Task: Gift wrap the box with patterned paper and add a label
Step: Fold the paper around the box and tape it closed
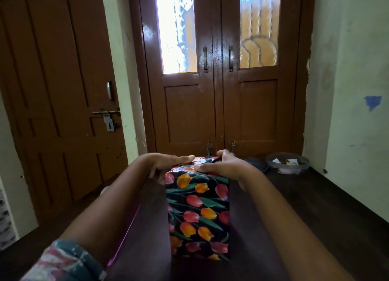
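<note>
I see the gift box (197,234) lying on the dark wooden table (315,207), covered in glossy black tulip-patterned paper (200,198) with red and orange blooms. Its long axis runs straight away from me toward the brown double door (219,112), and its far end sits under the fingers. The left hand (168,165) lies flat on the far top edge, fingers straight and pressed together, tips pointing right. The right hand (223,167) grips that same end, with the thumb stretched along the top toward the left fingertips and the other fingers curled over the far face. Well to the right of the right fingers sits a clear plastic bowl (287,163).
</note>
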`<state>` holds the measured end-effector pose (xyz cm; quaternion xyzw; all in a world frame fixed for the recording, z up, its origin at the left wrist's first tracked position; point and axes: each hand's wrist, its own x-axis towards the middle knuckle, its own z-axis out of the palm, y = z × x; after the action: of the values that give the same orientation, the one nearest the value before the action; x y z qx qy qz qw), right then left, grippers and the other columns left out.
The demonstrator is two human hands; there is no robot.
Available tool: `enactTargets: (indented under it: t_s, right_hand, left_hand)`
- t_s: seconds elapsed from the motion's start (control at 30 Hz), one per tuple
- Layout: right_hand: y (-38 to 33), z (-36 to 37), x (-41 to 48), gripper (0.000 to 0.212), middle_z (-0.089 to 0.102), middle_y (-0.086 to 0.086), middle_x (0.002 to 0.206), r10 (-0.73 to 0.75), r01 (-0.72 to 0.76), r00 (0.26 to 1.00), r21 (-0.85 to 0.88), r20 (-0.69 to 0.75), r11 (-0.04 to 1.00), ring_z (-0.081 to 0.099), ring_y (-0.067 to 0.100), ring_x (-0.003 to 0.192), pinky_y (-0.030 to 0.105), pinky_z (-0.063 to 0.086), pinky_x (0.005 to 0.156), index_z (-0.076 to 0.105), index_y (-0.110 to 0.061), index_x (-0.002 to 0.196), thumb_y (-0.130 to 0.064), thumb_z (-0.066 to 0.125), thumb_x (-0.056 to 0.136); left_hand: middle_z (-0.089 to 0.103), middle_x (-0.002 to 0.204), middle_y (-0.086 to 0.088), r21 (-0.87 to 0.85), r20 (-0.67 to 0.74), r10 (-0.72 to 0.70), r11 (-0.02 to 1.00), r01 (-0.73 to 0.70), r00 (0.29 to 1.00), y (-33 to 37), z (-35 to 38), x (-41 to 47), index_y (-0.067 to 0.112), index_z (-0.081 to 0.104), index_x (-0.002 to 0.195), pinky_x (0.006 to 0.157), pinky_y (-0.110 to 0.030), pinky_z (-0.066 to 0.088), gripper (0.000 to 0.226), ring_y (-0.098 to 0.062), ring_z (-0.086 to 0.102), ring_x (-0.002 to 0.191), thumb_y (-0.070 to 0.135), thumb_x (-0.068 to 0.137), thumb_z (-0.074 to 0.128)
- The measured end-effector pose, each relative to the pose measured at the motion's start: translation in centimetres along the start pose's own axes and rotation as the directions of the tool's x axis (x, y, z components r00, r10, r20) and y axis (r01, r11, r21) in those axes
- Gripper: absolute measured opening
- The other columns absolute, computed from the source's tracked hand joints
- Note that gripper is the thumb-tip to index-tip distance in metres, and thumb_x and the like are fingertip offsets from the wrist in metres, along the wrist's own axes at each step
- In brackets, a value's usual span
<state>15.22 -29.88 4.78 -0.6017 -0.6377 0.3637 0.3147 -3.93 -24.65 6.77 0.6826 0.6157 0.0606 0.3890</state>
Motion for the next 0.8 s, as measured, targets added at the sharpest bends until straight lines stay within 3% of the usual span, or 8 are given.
enactTargets:
  t_s: [0.07,0.17,0.27,0.33,0.4,0.53,0.67,0.8]
  right_hand:
    - [0.0,0.1,-0.1,0.108,0.002,0.005,0.155,0.007,-0.007,1.0,0.001,0.007,1.0,0.025,0.027,0.136,0.037,0.038,0.104,0.011,-0.018,0.147,-0.057,0.071,0.067]
    - [-0.6,-0.4,-0.3,0.105,0.005,0.009,0.156,0.052,-0.052,0.998,-0.003,0.037,0.999,0.018,0.031,0.14,0.045,0.028,0.11,0.011,-0.016,0.148,-0.071,0.055,0.071]
    - [-1.8,-1.3,-0.4,0.082,0.022,0.014,0.152,0.1,-0.103,0.992,0.046,0.078,0.994,0.03,0.033,0.135,0.044,0.031,0.106,0.021,-0.015,0.146,-0.067,0.04,0.084]
    - [-2.6,-1.1,0.0,0.086,0.028,0.017,0.148,0.125,-0.125,0.991,0.004,0.038,0.992,0.051,0.032,0.113,0.039,0.048,0.087,0.013,-0.01,0.146,-0.058,0.05,0.085]
    - [-2.9,-0.5,0.4,0.092,0.04,0.02,0.138,0.155,-0.156,0.987,-0.021,-0.036,0.988,0.057,0.025,0.081,0.031,0.049,0.06,0.004,-0.007,0.147,-0.042,0.061,0.085]
    - [-2.3,-0.1,1.2,0.093,0.037,0.02,0.141,0.115,-0.119,0.992,-0.083,-0.056,0.989,0.053,0.028,0.114,0.032,0.048,0.077,-0.004,-0.009,0.147,-0.044,0.057,0.087]
    - [-1.6,-0.5,0.3,0.074,0.048,0.018,0.13,0.098,-0.097,0.995,0.045,-0.018,0.994,0.06,0.025,0.097,0.03,0.049,0.068,0.016,-0.006,0.143,-0.047,0.05,0.091]
    - [-0.3,-0.9,-1.1,0.068,0.053,0.011,0.117,0.138,-0.143,0.99,0.244,0.037,0.959,0.052,0.028,0.108,0.038,0.042,0.087,0.04,-0.008,0.132,-0.06,0.039,0.089]
  left_hand:
    - [0.07,0.105,-0.014,-0.145,0.038,0.03,0.989,-0.024,0.999,-0.8,0.4,0.3,0.01,0.053,0.123,0.082,-0.033,0.052,0.097,-0.026,0.067,0.093,0.077,0.053,0.054]
    - [0.073,0.078,-0.006,-0.233,0.036,0.022,0.972,-0.013,0.999,-0.7,0.5,0.3,0.006,0.058,0.103,0.055,-0.022,0.055,0.066,-0.015,0.069,0.064,0.065,0.073,0.051]
    - [0.072,0.093,-0.008,-0.271,0.05,0.029,0.962,-0.015,0.998,-0.5,0.7,0.2,0.008,0.055,0.114,0.069,-0.027,0.057,0.071,-0.019,0.07,0.075,0.063,0.069,0.058]
    - [0.072,0.087,-0.006,-0.268,0.028,0.011,0.963,-0.003,1.0,-0.5,0.8,-0.1,0.009,0.057,0.109,0.067,-0.025,0.056,0.067,-0.017,0.069,0.072,0.064,0.07,0.056]
    - [0.072,0.068,0.0,-0.269,-0.003,0.002,0.963,-0.002,1.0,-0.3,1.1,-0.3,0.011,0.058,0.096,0.053,-0.019,0.053,0.054,-0.01,0.067,0.057,0.062,0.082,0.044]
    - [0.072,0.069,-0.002,-0.332,-0.026,0.014,0.943,-0.022,1.0,-0.3,1.5,-0.6,0.011,0.059,0.097,0.052,-0.02,0.054,0.053,-0.012,0.069,0.059,0.061,0.084,0.046]
    - [0.071,0.101,-0.011,-0.414,-0.079,0.04,0.908,-0.069,0.996,-1.1,2.2,-0.5,0.009,0.059,0.114,0.08,-0.031,0.055,0.071,-0.022,0.068,0.089,0.067,0.073,0.058]
    - [0.066,0.105,-0.016,-0.426,-0.258,0.078,0.885,-0.186,0.963,-2.6,2.6,-1.6,0.007,0.057,0.115,0.074,-0.032,0.054,0.073,-0.026,0.065,0.092,0.07,0.078,0.046]
